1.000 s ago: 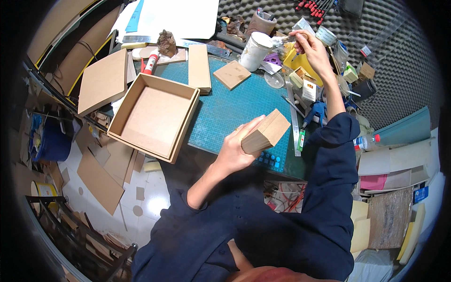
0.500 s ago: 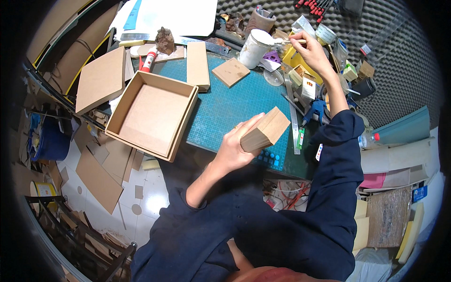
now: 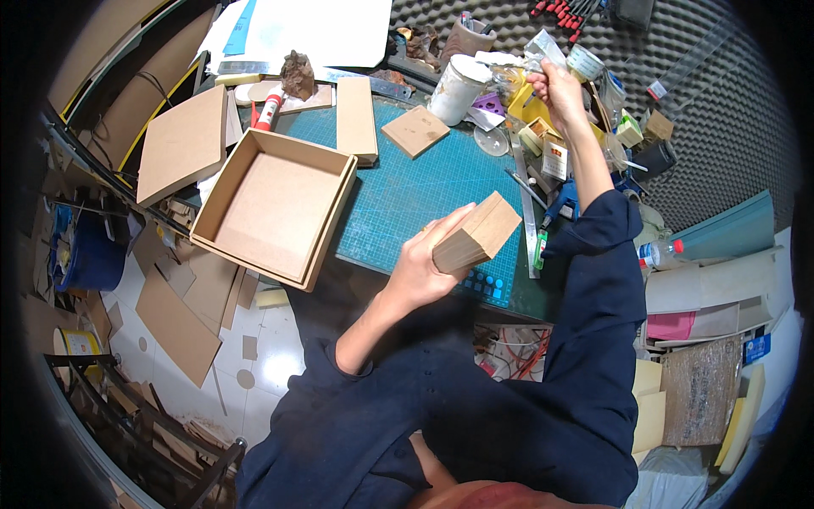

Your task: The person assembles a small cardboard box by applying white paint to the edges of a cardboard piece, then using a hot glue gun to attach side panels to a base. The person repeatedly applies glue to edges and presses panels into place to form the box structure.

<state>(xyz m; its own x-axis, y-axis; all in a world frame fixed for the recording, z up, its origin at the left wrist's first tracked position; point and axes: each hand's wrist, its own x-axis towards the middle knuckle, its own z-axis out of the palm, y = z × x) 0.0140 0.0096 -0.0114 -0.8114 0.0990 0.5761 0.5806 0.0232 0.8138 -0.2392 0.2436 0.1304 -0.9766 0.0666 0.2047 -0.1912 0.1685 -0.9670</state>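
Observation:
My left hand (image 3: 424,267) is wrapped round a brown wooden block (image 3: 479,233), held tilted above the near edge of the cutting mat (image 3: 398,204). A seam runs along the block's top. My right hand (image 3: 560,93) is closed at the far right, its fingers pinched on a thin stick-like tool with a white-coated end (image 3: 500,58); its exact kind is hard to make out. That end is above and beside the rim of a white-smeared jar (image 3: 460,89). A square brown board (image 3: 415,131) lies flat on the mat near the jar.
An open brown box (image 3: 271,208) sits at the mat's left, with a board stack (image 3: 356,119) behind it. A metal ruler (image 3: 526,212) and a blue glue gun (image 3: 561,204) lie along the right edge. Cluttered containers and a yellow tray (image 3: 530,106) crowd the far right.
My right hand has lifted and drawn away from the jar's mouth, raising the tool's white-coated end. My left hand and the wooden block have barely moved.

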